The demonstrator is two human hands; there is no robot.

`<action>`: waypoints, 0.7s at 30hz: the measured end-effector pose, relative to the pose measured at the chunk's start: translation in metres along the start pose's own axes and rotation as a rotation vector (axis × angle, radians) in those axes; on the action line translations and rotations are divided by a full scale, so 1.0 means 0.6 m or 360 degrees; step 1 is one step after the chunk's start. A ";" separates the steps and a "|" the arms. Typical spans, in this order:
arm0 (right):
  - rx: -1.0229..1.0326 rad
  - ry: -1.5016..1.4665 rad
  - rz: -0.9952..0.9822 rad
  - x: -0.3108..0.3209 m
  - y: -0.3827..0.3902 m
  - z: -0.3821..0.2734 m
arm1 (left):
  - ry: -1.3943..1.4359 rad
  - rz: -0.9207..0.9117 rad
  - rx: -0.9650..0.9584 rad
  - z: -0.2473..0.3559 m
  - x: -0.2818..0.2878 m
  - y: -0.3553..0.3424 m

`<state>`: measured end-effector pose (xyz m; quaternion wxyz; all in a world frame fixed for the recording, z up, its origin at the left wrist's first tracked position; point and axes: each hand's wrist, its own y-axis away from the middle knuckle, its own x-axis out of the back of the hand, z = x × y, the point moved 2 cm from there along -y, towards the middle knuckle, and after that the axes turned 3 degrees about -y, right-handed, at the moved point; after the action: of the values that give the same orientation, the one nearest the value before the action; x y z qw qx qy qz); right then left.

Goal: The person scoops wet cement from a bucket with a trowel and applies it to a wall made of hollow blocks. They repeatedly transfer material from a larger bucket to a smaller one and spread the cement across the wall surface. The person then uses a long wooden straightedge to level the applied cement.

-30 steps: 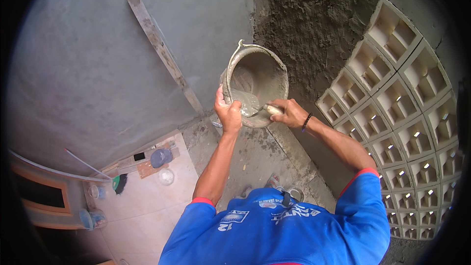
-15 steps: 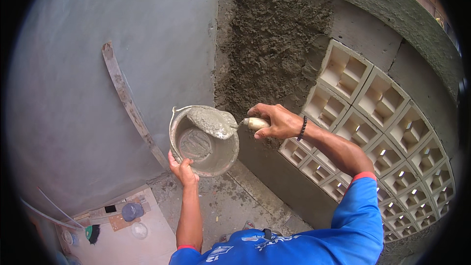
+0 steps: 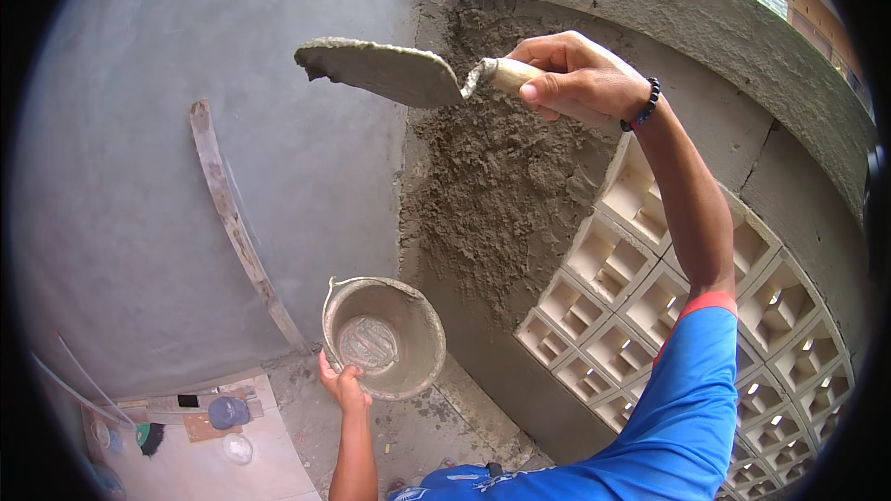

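Note:
My right hand point(image 3: 585, 79) is closed round the wooden handle of a trowel point(image 3: 385, 72), raised before the upper wall. Some mortar shows along the far edge of its blade, which points left. Lower down, my left hand point(image 3: 347, 385) grips the near rim of a bucket point(image 3: 422, 353), its walls smeared grey and a little mortar on its bottom. Behind the trowel, rough wet mortar point(image 3: 501, 195) covers a strip of wall beside the corner.
Pale ventilation blocks point(image 3: 608, 264) fill the wall on the right. A long wooden strip point(image 3: 227, 195) leans on the smooth grey wall at left. On a board point(image 3: 269, 464) at lower left lie a blue-grey cap point(image 3: 228, 412), a brush point(image 3: 149, 438) and a small tub point(image 3: 238, 448).
The trowel has come out of the bucket and gone up in my right hand, its blade now well above the bucket. The bucket sits lower in view, still in my left hand.

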<state>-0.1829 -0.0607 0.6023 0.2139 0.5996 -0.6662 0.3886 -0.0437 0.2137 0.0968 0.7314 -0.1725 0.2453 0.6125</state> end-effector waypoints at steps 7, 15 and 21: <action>-0.0756 0.0927 0.1114 0.284 0.056 0.219 | -0.0098 0.0071 0.0074 -0.040 0.003 0.058; -0.0905 0.0264 0.0961 0.090 0.163 0.251 | -0.0182 0.0057 0.0215 -0.063 0.025 0.045; -0.1201 -0.0433 -0.0070 -0.319 0.294 0.344 | -0.0078 -0.0092 0.0294 -0.092 -0.033 0.058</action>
<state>-0.2794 -0.1030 0.2872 0.3371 0.5391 -0.7713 0.0290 -0.0887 0.1734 0.0644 0.7672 -0.0961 0.2778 0.5701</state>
